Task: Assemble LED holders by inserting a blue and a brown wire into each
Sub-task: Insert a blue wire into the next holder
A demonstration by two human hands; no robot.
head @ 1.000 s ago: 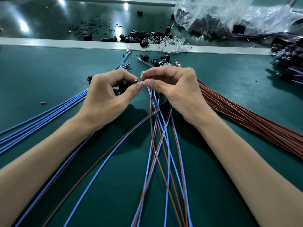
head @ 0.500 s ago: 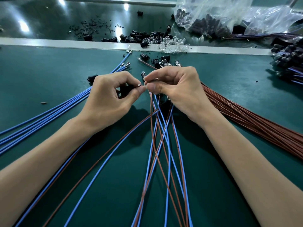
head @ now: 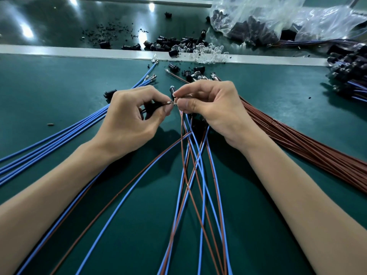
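In the middle of the frame the two hands met fingertip to fingertip above the green mat [head: 59, 80]. The left hand [head: 129, 122] was curled closed, thumb and forefinger pinching a black LED holder [head: 152, 107] that was mostly hidden inside the fingers. The right hand [head: 212, 112] was closed too, thumb and forefinger pinching a wire terminal [head: 174, 103] whose metal tip touched the holder's end. Whether that wire was blue or brown could not be told.

Just above the fingertips a second small holder [head: 171, 89] stood upright. Crossed blue and brown wires [head: 195, 171] fanned from under the right hand down to the bottom edge.

A bundle of blue wires [head: 59, 133] ran to the left edge, and a thick bundle of brown wires [head: 297, 143] ran to the right edge. Along the pale strip [head: 79, 51] near the top lay loose black holders [head: 172, 41] and clear LEDs [head: 206, 53]. A plastic bag [head: 278, 18] filled the upper right, with wired holders [head: 349, 76] piled at the right edge.
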